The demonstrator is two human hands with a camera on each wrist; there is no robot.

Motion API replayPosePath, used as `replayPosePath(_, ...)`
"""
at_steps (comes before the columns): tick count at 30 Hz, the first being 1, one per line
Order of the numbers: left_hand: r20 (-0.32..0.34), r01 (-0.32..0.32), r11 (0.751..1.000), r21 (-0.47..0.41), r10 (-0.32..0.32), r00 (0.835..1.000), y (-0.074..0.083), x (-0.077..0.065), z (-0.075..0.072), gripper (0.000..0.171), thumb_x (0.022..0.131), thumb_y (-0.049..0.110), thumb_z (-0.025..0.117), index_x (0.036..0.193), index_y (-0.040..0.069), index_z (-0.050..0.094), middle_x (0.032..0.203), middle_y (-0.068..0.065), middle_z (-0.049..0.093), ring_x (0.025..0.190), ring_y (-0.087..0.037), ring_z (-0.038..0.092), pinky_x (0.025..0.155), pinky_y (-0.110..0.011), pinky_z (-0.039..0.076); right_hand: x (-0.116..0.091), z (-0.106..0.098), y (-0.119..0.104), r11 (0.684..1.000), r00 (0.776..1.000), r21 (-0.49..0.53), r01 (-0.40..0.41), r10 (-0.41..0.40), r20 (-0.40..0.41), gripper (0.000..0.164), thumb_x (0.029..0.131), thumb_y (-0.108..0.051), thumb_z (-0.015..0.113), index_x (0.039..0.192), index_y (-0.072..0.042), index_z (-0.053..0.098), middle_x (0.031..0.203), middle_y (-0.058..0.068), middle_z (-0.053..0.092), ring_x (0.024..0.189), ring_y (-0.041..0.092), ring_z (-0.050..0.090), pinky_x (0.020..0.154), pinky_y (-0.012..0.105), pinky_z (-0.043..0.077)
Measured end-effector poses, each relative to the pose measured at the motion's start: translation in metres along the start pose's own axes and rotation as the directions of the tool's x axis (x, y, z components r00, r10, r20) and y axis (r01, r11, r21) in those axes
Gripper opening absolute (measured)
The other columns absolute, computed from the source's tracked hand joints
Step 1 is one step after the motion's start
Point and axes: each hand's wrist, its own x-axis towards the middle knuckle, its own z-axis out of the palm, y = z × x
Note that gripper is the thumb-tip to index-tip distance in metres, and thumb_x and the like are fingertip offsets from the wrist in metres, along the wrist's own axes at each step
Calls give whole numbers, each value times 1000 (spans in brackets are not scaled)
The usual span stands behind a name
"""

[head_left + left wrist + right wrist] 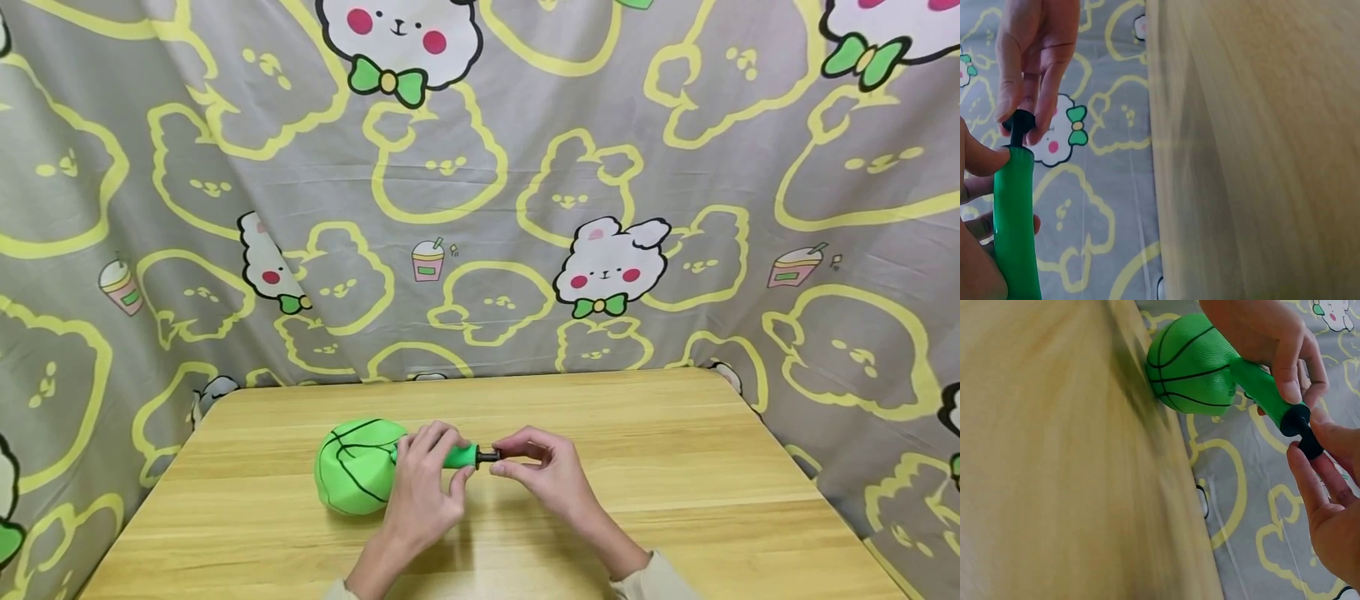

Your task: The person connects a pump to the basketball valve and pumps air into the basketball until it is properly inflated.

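A partly inflated green ball with black basketball lines rests on the table, its surface creased in the head view. The nozzle end of a green hand pump meets the ball's right side. My left hand grips the pump's barrel, thumb near its black end cap. With thumb and fingertips my right hand pinches the black plunger handle. Only a short length of the plunger rod shows between cap and handle. Where the nozzle enters the ball is hidden behind my left hand in the head view.
The wooden table extends around both hands. Behind it hangs a grey curtain printed with yellow outlines and white rabbit faces, which also falls past the table's sides.
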Motion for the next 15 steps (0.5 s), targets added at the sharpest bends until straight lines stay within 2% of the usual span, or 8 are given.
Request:
replayPosePath(7, 8, 10, 1000, -18, -10, 1000, -1, 2, -3, 34, 74, 10, 84, 102, 19, 65, 102, 7, 62, 102, -17, 60, 93, -47, 41, 1, -5, -3, 999, 999, -51, 8, -6, 39, 25, 86, -5, 81, 105, 7, 70, 110, 24, 69, 103, 30, 72, 77, 36, 60)
replayPosePath(15, -22, 32, 999, -30, -33, 999, -6, 3, -7, 28, 78, 11, 82, 101, 17, 67, 103, 4, 63, 103, -18, 61, 92, -46, 39, 5, -17, -7, 999, 998, -35, 33, -32, 45, 21, 86, 0, 80, 105, 2, 71, 109, 27, 68, 99, 29, 73, 78, 37, 60)
